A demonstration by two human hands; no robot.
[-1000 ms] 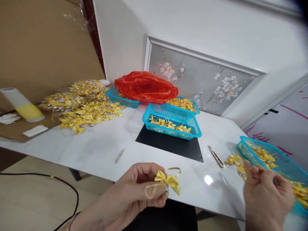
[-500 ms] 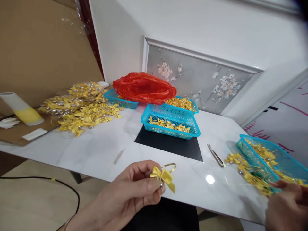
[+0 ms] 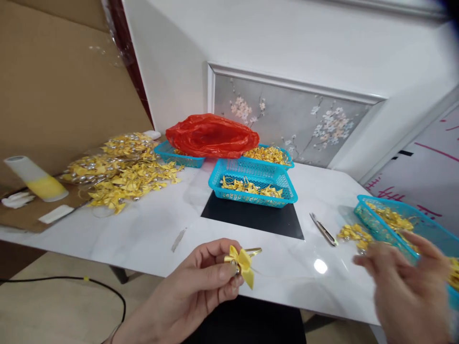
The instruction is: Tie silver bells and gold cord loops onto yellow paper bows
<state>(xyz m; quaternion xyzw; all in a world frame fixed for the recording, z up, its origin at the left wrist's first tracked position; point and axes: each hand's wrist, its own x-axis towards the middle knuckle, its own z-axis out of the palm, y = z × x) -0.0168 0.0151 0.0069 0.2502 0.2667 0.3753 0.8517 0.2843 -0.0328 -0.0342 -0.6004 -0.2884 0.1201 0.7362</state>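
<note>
My left hand [image 3: 211,282] pinches a yellow ribbon bow [image 3: 241,263] between thumb and fingers, above the table's front edge. Silvery beads show at the bow's centre, and a gold loop [image 3: 254,251] sticks out behind it. A faint thin line runs from the bow toward the right across the tabletop. My right hand [image 3: 412,286], blurred by motion, is in front of the right blue basket [image 3: 382,229]. Its thumb and forefinger look closed together, but anything between them is too smeared to make out. Several yellow bows [image 3: 355,233] lie beside that basket.
A blue basket of bows [image 3: 253,198] stands on a black sheet [image 3: 251,220]. Behind it are a red plastic bag [image 3: 211,136] and more baskets. Metal snips [image 3: 323,230] lie to the right. Heaped bows [image 3: 132,181] and a white-and-yellow cylinder [image 3: 38,179] are at left.
My right hand has moved left and away from the right basket. My left hand stays in nearly the same place, with the bow turned slightly. The view has shifted a little.
</note>
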